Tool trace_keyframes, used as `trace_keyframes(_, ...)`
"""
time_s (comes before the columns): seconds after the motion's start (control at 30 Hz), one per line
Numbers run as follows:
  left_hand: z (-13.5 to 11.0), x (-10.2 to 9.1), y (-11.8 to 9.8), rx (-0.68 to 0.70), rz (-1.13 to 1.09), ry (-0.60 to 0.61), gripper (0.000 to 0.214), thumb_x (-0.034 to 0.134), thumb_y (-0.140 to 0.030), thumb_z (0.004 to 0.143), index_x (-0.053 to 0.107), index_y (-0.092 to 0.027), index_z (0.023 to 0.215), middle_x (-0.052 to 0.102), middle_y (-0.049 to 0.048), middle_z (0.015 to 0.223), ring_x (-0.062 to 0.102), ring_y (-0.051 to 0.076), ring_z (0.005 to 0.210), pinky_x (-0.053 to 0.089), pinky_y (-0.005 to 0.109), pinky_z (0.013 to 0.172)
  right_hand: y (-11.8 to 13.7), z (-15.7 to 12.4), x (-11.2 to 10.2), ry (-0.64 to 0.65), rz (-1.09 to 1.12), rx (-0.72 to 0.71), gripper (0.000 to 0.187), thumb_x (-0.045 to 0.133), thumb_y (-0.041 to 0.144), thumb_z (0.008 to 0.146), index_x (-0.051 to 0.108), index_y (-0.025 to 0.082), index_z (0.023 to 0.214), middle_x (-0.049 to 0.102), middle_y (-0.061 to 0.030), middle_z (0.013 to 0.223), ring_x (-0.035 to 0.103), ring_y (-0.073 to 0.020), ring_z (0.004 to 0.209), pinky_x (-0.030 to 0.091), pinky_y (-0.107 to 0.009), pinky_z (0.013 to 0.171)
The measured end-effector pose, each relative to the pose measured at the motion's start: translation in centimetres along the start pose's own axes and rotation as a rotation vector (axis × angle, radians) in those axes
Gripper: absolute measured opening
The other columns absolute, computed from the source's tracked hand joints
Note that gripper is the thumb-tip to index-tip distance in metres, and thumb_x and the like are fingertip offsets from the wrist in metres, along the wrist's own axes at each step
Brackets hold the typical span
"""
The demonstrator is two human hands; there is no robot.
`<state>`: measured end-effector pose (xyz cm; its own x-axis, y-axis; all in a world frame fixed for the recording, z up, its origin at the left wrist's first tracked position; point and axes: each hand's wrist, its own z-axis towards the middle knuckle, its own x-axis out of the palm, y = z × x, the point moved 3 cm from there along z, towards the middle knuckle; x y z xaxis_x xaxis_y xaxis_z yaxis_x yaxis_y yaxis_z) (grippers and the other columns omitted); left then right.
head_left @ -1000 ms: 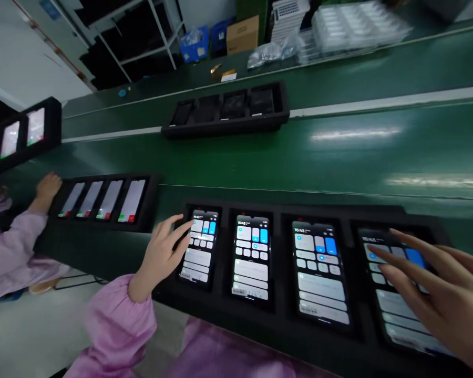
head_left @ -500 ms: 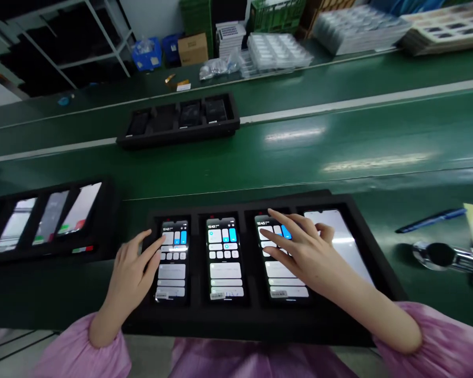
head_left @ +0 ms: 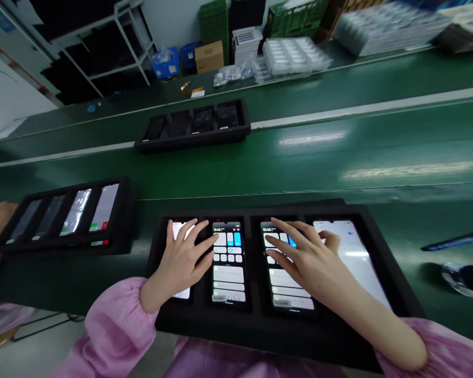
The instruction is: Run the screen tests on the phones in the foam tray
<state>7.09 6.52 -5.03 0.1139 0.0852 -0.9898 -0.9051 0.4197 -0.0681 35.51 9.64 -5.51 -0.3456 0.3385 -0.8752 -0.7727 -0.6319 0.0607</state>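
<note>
pink sleeves (head_left: 122, 310), gathered into soft puckers at the cuffs, run in from the lower edge, the right sleeve cut off by the frame. the left hand (head_left: 183, 262) spreads over phone 1 (head_left: 184, 294), hiding most of its pale screen; its index finger and thumb reach the left edge of phone 2 (head_left: 228, 273). its grip is fanned wide. the right hand (head_left: 313, 257) covers the upper right of phone 3 (head_left: 291, 291), its grip also wide, fingertips at the bright tiles; whether they press the glass cannot be told. its wrist and forearm mask part of phone 4 (head_left: 357, 257), a glossy white screen with a streak of glare. all 4 phones lie face up in separate slots of a matte black tray (head_left: 252, 328). phones 2 and 3 read 15:43; smaller text blurs.

to the right lie a slim blue pen (head_left: 455, 240) and a shiny round object (head_left: 465, 278), both cut off. to the left, a neighbouring tray (head_left: 128, 220) holds 4 phones, with a co-worker's hand (head_left: 0, 220) at its far end, cut off. across the smooth green table (head_left: 205, 173) sits another black tray (head_left: 189, 140), its dark contents hard to make out. beyond are crinkled clear plastic (head_left: 236, 73), moulded translucent trays (head_left: 295, 55) and a cardboard box (head_left: 209, 56).
</note>
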Motion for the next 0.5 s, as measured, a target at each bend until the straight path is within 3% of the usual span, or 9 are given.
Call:
trace_keyframes(0.13,-0.4,0.0,0.1,0.005,0.026,-0.022,0.04,0.049,-0.029,0.106,0.064,-0.034,0.143,0.059,0.0112,0.154,0.049,0.039,0.145,0.028,0.087,0.115,-0.6,-1.0,-3.3,-0.153,0.02,0.079,0.018,0.058,0.031,0.107,0.073,0.025,0.115,0.072,-0.0099,0.135,0.067,-0.0296,0.109,0.037,-0.045,0.087)
trace_keyframes(0.3,0.1,0.5,-0.5,0.025,0.053,-0.045,0.039,0.047,-0.029,0.107,0.066,-0.034,0.14,0.062,0.0113,0.15,0.051,0.038,0.144,0.028,0.087,0.115,-2.4,-4.1,-7.2,-0.167,-0.039,0.197,0.025,0.055,0.032,0.106,0.066,0.024,0.127,0.072,-0.0132,0.129,0.067,-0.0318,0.106,0.045,-0.047,0.087)
trace_keyframes(0.4,0.4,0.4,-0.1,-0.007,0.045,-0.032,0.04,0.044,-0.029,0.108,0.067,-0.037,0.139,0.062,0.0098,0.15,0.05,0.038,0.145,0.023,0.087,0.118,-4.9,-6.8,-7.4,-0.141,-0.021,0.32,0.03,0.052,0.043,0.106,0.065,0.028,0.129,0.072,-0.0114,0.128,0.069,-0.031,0.106,0.053,-0.047,0.087)
trace_keyframes(0.5,-2.2,-0.4,2.1,-0.178,-0.046,-0.058,0.041,0.043,-0.038,0.107,0.065,-0.039,0.142,0.058,0.0086,0.156,0.049,0.039,0.148,0.022,0.083,0.122,-7.6,-11.9,-6.4,-0.067,0.019,0.576,0.038,0.053,0.059,0.101,0.068,0.037,0.127,0.076,-0.0063,0.122,0.075,-0.0287,0.101,0.06,-0.041,0.071)
